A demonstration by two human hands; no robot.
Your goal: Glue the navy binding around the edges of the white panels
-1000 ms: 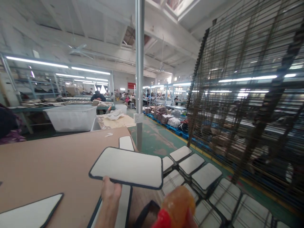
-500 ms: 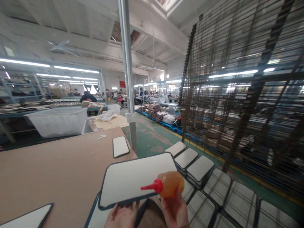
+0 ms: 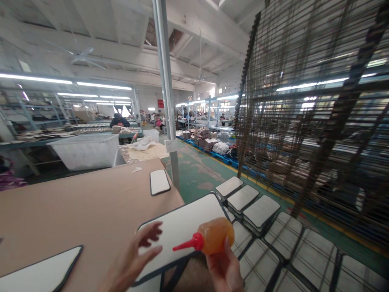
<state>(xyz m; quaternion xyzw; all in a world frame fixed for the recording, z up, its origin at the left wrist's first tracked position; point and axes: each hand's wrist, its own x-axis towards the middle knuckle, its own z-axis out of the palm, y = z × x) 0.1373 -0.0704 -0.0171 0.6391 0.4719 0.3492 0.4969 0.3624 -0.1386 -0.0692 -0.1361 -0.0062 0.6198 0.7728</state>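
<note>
In my right hand (image 3: 223, 259) is an amber squeeze bottle (image 3: 217, 236) with a red nozzle that points left. My left hand (image 3: 136, 255) is raised over the left end of a large white panel with a dark edge (image 3: 185, 219), its fingers apart and nothing in them. That panel lies at the near corner of the brown table, under the bottle. Whether my left hand touches it I cannot tell.
The brown table (image 3: 100, 202) holds a small white panel (image 3: 159, 181) and another at lower left (image 3: 42, 269). Rows of panels (image 3: 261, 211) lie at right beside a wire rack (image 3: 291, 101). A metal post (image 3: 165, 73) stands behind the table, near a white bin (image 3: 86, 152).
My left hand has come up from below the large panel's near edge to above its left end. The bottle has shifted slightly left in view. The camera view has turned a little left.
</note>
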